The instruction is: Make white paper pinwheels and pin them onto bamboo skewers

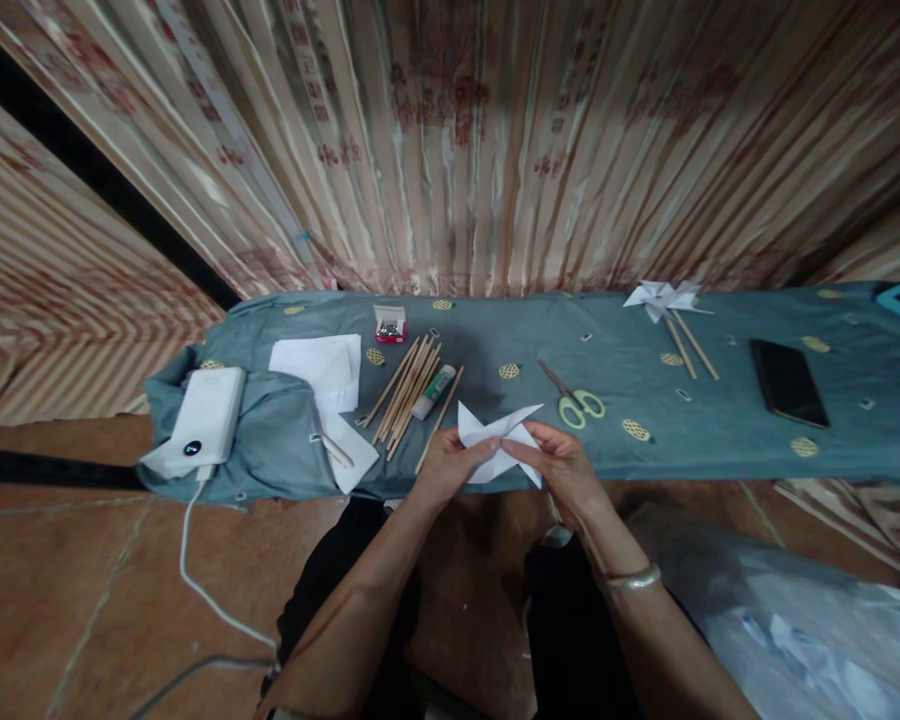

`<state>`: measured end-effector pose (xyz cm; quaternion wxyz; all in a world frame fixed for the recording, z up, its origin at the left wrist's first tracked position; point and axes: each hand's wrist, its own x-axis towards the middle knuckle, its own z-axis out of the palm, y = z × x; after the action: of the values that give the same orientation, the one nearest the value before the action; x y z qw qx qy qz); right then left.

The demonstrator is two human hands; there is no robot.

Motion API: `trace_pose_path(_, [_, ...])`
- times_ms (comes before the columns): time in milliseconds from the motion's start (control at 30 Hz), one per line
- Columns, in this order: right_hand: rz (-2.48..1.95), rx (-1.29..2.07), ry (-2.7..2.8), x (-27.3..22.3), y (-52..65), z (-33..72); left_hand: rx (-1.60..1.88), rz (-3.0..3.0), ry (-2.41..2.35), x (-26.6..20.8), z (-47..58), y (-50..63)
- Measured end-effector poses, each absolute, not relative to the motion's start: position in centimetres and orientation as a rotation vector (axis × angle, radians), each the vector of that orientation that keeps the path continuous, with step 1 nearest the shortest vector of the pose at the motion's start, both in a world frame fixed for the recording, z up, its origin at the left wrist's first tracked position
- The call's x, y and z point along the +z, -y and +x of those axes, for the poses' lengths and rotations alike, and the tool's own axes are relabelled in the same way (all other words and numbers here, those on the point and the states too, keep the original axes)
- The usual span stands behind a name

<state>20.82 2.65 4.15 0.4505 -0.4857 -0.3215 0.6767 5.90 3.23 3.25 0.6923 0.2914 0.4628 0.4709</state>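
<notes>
A folded white paper pinwheel (499, 432) is held between both hands over the front edge of the cloth-covered table. My left hand (448, 462) grips its left side, thumb pressed near the centre. From the right, my right hand (559, 462) pinches it the same way, both thumbs close together at the middle. Left of the hands lie several thin wooden sticks (409, 392) and a glue stick (433, 391). Green-handled scissors (572, 402) rest just beyond my right hand. A small open red box (390, 326) of metal pins or tacks stands farther back.
White paper sheets (316, 365) and a pen-like tool (337, 450) lie to the left, near a white power bank (208, 415) with a cable. Finished pinwheels (664, 298) on sticks and a black phone (789, 383) lie right. A pleated curtain (450, 150) hangs behind.
</notes>
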Motion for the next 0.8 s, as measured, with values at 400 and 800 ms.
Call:
trace_pose_path(400, [-1.216,1.647,0.839,4.1,-2.7,20.9,1.017,0.764,-1.102,3.4,5.8,-3.5])
trace_pose_path(800, [-1.276,1.641,0.838,4.0,-2.8,20.9,1.055,0.803,-1.15,2.3,5.9,-3.8])
